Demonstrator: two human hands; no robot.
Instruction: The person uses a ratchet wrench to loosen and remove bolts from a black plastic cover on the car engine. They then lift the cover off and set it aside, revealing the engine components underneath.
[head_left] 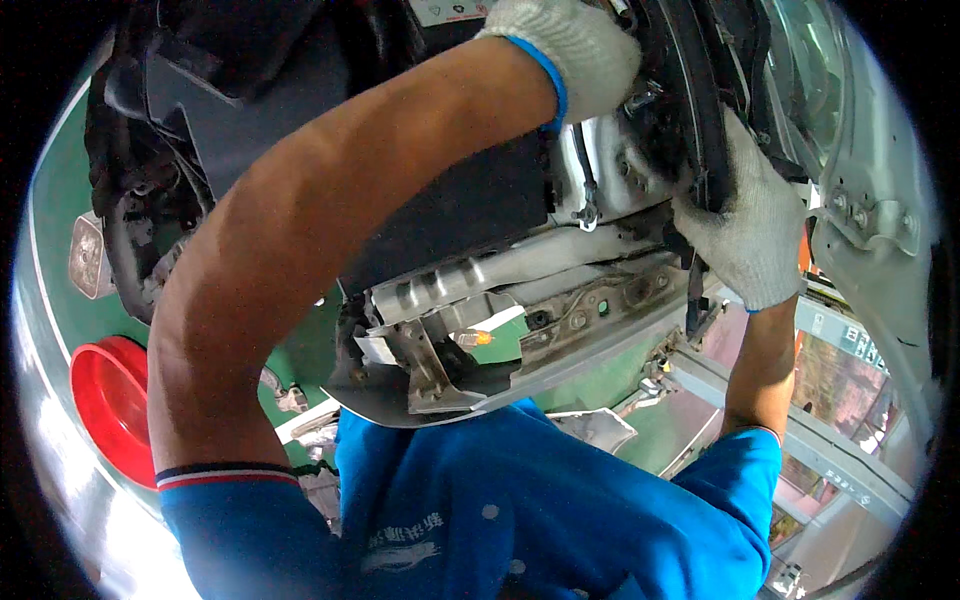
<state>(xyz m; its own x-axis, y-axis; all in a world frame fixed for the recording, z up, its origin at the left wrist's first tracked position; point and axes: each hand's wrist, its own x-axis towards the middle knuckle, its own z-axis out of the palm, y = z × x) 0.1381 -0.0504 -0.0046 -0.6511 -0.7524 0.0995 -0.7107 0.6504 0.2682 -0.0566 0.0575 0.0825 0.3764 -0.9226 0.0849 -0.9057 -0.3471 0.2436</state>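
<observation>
My right hand point(755, 225), in a whitish knit glove, is wrapped round a long black strip point(704, 130) running down along the car's body on the right. My left arm reaches across the dark panels point(450, 210), and my left hand point(585, 55), gloved with a blue cuff edge, is at the top, near the strip's upper part. Its fingers are turned away and hidden. Between and below the hands lies a grimy silver metal crossbeam point(470, 280) with holes and bolts. A short black cable point(586, 170) with a metal end hangs beneath my left wrist.
The curved body edge point(480, 408) of the car is close against my blue shirt. On the green floor at left is a red basin point(112, 405), with a silver box-shaped part point(88, 256) above it. A grey metal frame point(830, 455) stands at lower right, beside a pale body panel point(880, 270).
</observation>
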